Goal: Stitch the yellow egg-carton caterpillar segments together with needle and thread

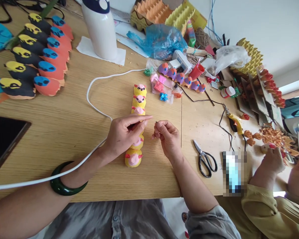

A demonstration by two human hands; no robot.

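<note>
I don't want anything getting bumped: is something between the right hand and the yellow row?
Yes, partly: the left hand reaches over the middle of the yellow row, and its fingers end between the row and the right hand. Nothing else visible stands between them.

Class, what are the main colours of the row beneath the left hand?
Mainly yellow and pink; the row shows best in the head view.
</note>
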